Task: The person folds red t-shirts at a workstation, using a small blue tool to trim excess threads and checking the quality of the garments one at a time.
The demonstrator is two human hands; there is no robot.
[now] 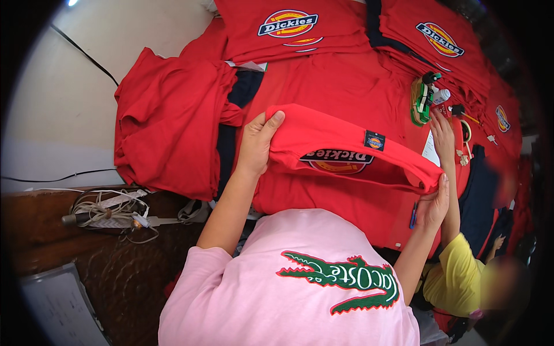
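Between my two hands stretches the neck opening of a red shirt, its edge pulled long above the table. My left hand pinches the far left end, thumb on top. At the other end, my right hand grips the cloth with the thumb up. A small dark label sits on the inside of the band. Below the band shows a round printed emblem, upside down and partly covered by the cloth. Beyond my right hand, a co-worker's hand reaches toward a green and black tool.
Folded red shirts lie stacked at the back, and a loose red heap lies left. Beside the tool are a white-capped bottle and a tape roll. A blue pen lies near my right wrist. Tangled cables hang left.
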